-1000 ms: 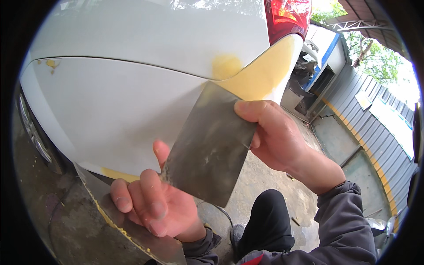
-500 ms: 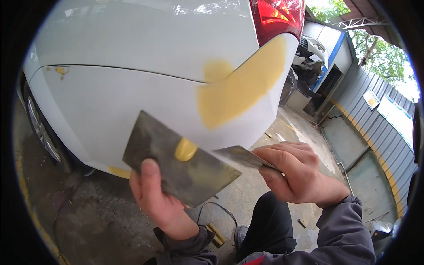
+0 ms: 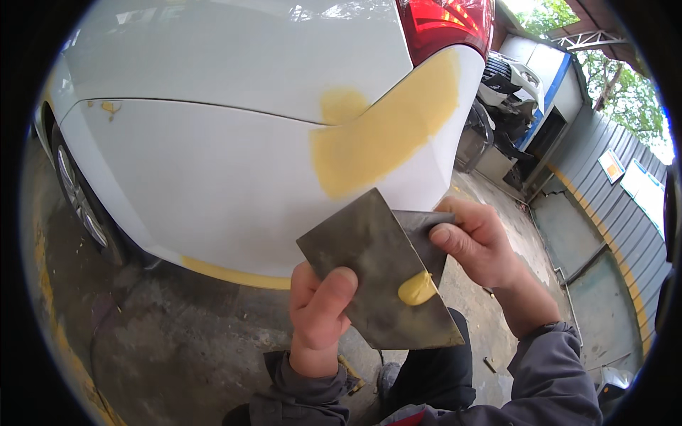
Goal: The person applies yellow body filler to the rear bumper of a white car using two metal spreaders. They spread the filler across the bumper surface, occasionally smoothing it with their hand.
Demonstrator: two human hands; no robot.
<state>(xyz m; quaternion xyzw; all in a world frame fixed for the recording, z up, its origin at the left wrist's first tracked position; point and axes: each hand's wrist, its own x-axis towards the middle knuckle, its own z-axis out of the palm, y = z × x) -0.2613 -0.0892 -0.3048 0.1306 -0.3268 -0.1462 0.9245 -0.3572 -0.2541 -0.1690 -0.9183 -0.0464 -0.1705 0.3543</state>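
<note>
My left hand (image 3: 320, 305) grips a flat grey metal plate (image 3: 362, 263), thumb on top along its left side. A dollop of yellow body filler (image 3: 417, 288) sits close to the plate's right edge. My right hand (image 3: 479, 241) pinches a thin dark filler spreader (image 3: 425, 231), partly hidden behind the plate. Ahead of both hands is the white car bumper (image 3: 206, 177), bearing a broad smooth patch of yellow filler (image 3: 387, 135) under the red tail light (image 3: 447, 28).
A car wheel (image 3: 74, 192) stands at the left. Yellow filler also runs along the bumper's lower edge (image 3: 234, 275). Dismantled car parts (image 3: 508, 99) lie at the far right, by a grey corrugated wall (image 3: 604, 170). The concrete floor (image 3: 192, 334) is below.
The plate has moved right and turned, bringing the filler dollop to its right edge. My right hand has rotated, and the spreader has gone from beside the plate to partly behind it.
</note>
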